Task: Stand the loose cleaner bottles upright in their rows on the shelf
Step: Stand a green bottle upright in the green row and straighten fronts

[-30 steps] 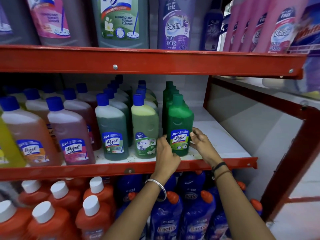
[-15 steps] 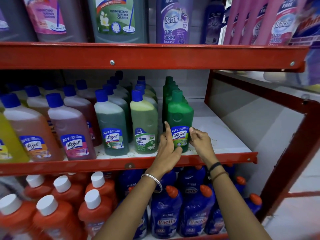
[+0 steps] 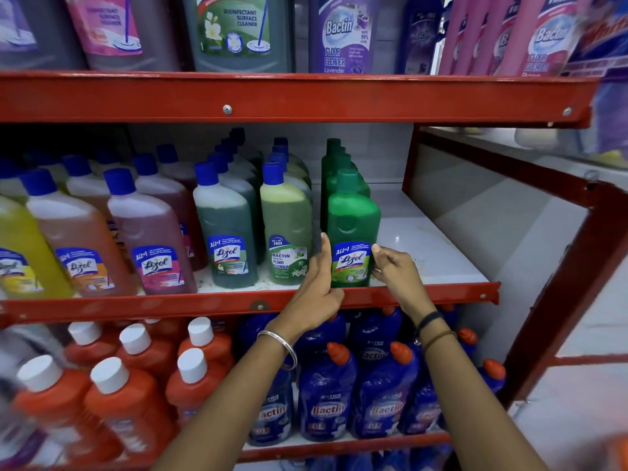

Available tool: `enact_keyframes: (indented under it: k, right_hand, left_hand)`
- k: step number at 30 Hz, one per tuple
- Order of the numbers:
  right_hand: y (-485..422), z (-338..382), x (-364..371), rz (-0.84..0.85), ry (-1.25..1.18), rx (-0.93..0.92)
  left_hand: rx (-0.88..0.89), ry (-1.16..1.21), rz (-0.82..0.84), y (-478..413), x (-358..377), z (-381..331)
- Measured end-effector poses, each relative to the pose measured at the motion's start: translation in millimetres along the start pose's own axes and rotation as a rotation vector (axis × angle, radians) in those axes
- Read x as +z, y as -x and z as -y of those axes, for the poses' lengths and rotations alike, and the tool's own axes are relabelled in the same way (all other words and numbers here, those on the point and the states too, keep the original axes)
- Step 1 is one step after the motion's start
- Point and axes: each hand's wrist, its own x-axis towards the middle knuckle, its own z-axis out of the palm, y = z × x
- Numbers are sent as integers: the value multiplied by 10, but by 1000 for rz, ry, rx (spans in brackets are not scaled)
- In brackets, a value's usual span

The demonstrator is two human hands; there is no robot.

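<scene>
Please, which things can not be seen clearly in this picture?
Head view:
- Green bottles behind the front green Lizol bottle: it hides their labels.
- Top-shelf bottles: cut off by the upper edge.
- Orange bottles, lower left: blurred.
- Left hand palm: turned away.

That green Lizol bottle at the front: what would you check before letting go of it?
1. Green Lizol bottle upright: ok.
2. Label facing out: ok.
3. In line with the green row behind: ok, roughly.
4. Base fully on the middle shelf, behind the red lip: cannot tell, lip hides it.
5. Left hand and right hand flank it; grip firmness: cannot tell.
6. Gap to the Bactin floor cleaner bottle: ok.
</scene>
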Motion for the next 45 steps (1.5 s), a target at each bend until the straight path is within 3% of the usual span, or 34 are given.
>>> enact_keyframes:
  k: [2, 4, 5, 7, 11, 17, 21, 33, 39, 41, 44, 45]
  right_hand:
    - [122, 31, 84, -227, 19, -44]
    - [332, 107, 232, -454, -21, -184]
    - [429, 155, 318, -453, -23, -258]
    - [519, 223, 547, -261, 8, -334]
    - [423, 325, 995, 138, 187, -214]
    - [120, 314, 1155, 135, 228, -92]
    - [143, 328, 1144, 94, 313, -97]
    - [328, 270, 1039, 59, 293, -187]
    - [371, 265, 1062, 79, 274, -124]
    - [435, 316, 1102, -16, 280, -154]
    - [670, 444, 1282, -325, 268, -269]
    - [744, 511, 1367, -326, 221, -340]
  left_hand:
    - [24, 52, -117, 68, -15, 13]
    - [79, 71, -422, 136, -51, 71]
    - [90, 64, -560, 159, -75, 115]
    - [46, 43, -682, 162, -175, 208]
    - [-66, -62, -508, 80, -399, 353]
    - [-141, -159, -180, 77, -592, 466]
    - [-135, -228, -120, 164, -656, 474]
    - [-46, -293, -85, 465, -667, 486]
    - [-65, -296, -51, 489, -654, 482]
    - [-66, -231, -56, 519, -692, 487]
    - [-39, -107, -351, 611, -802, 499]
    - [-27, -85, -489, 629, -845, 517]
